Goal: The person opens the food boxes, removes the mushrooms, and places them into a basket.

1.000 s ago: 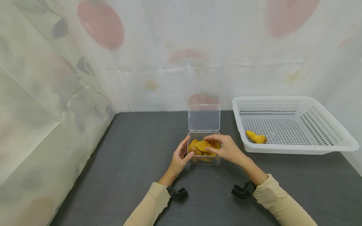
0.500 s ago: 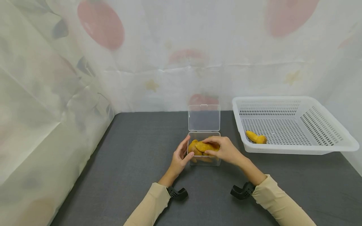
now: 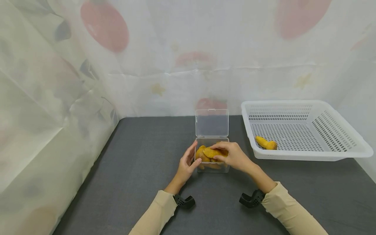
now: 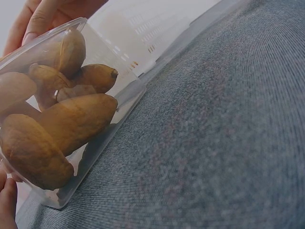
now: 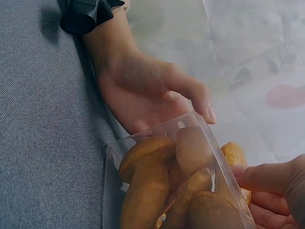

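Observation:
A small clear plastic box (image 3: 212, 138) holds several yellow-brown mushrooms (image 4: 78, 121), seen through its walls in both wrist views. My left hand (image 3: 184, 164) holds the box at its left side, the thumb at the front rim and the fingers along the wall. From the right, my right hand (image 3: 236, 157) reaches over the rim and pinches a yellow mushroom (image 5: 233, 153) between thumb and fingers, on top of the others. Part of that mushroom is hidden by the fingers. The box's hinged lid (image 3: 212, 122) stands raised at the back.
A white perforated basket (image 3: 340, 154) stands at the back right, with one yellow mushroom (image 3: 265, 143) at its near left corner. Dark grey cloth covers the table (image 3: 141, 156). A printed curtain (image 3: 164, 42) hangs behind and to the left.
My right hand has dropped slightly and its fingers have come down onto the mushroom in the box. The left hand and the box have stayed still.

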